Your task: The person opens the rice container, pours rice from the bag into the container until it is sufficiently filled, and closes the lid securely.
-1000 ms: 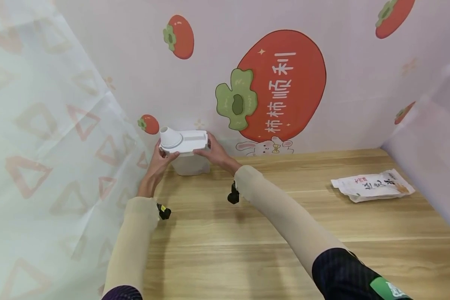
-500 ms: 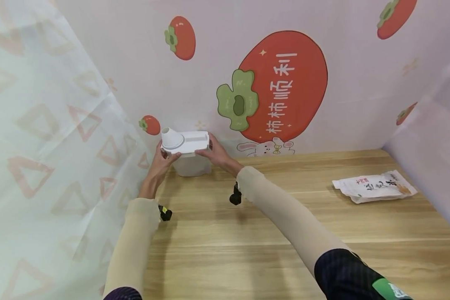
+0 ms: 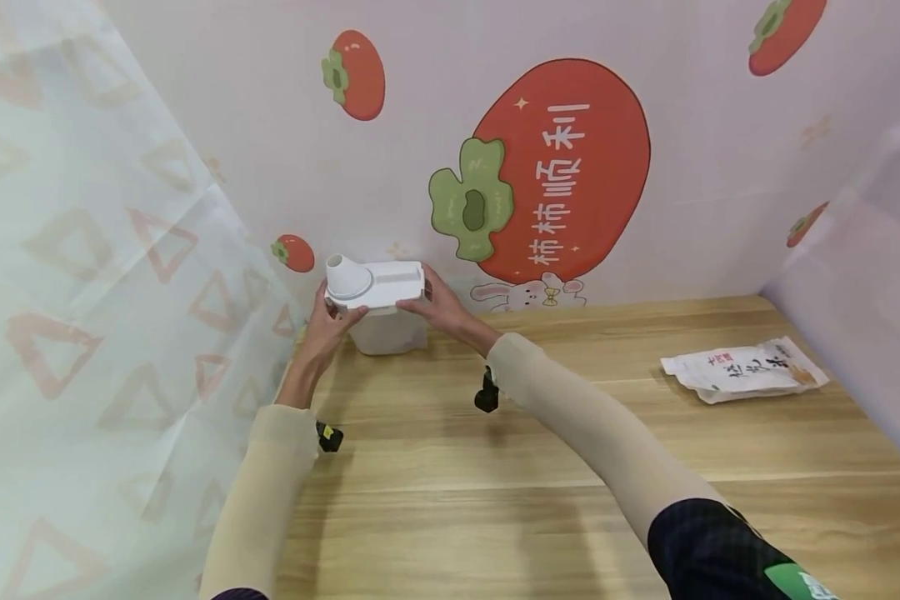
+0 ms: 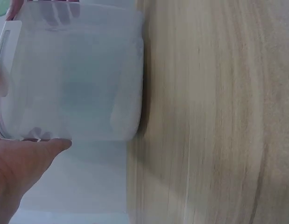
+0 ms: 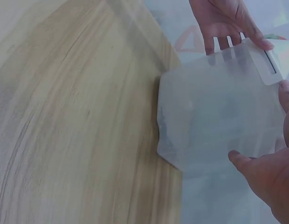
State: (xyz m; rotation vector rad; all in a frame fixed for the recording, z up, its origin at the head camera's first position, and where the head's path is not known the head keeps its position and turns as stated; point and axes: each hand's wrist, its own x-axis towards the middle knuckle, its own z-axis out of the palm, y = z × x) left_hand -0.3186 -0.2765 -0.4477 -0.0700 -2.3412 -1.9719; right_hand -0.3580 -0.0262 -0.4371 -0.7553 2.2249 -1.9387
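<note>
A translucent plastic storage container (image 3: pixel 387 335) stands upright at the back left of the table. Its white lid (image 3: pixel 392 283) carries a white cone-shaped piece (image 3: pixel 345 277) on the left half. My left hand (image 3: pixel 322 332) grips the left end, thumb on the lid's front edge. On the opposite end, my right hand (image 3: pixel 446 310) holds it the same way. In the right wrist view, fingers of the left hand (image 5: pixel 223 21) lie along the container's far side. A whitish patch shows through the container wall (image 4: pixel 88 70) near its base in the left wrist view.
A white printed packet (image 3: pixel 746 371) lies flat on the wooden table (image 3: pixel 450 500) at the right. Behind the container rises a back wall (image 3: pixel 390 183) printed with persimmons. A patterned side sheet (image 3: pixel 120 333) runs close along the left arm.
Both hands and the container have shifted slightly to the right and a little toward me. The grip stays the same, and the packet has not moved.
</note>
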